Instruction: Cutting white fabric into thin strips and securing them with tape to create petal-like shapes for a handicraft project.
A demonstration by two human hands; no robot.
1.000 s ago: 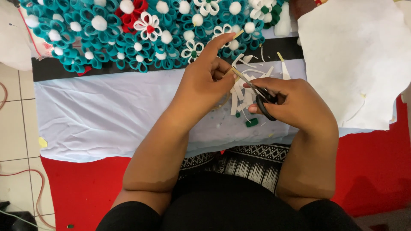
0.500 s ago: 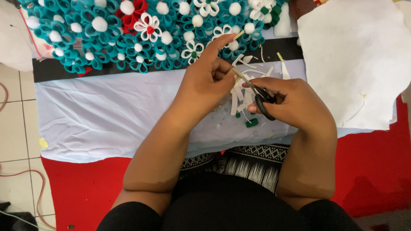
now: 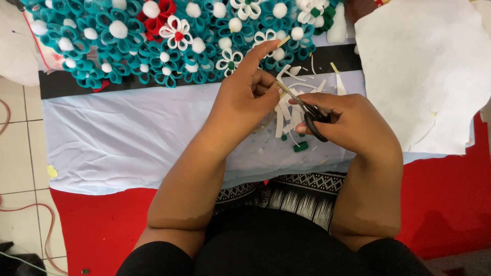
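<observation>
While right hand (image 3: 353, 122) grips black scissors (image 3: 307, 110), left hand (image 3: 245, 97) pinches thin strip (image 3: 282, 42) above white scraps (image 3: 286, 115).

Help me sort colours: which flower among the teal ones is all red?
The red flower at the top edge, topped by a white pompom, just above the white-petalled flower with a red centre; its neighbours are teal.

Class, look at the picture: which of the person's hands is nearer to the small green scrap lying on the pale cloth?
Right. The right hand hovers just above the green scrap; the left hand lies farther up-left.
</observation>
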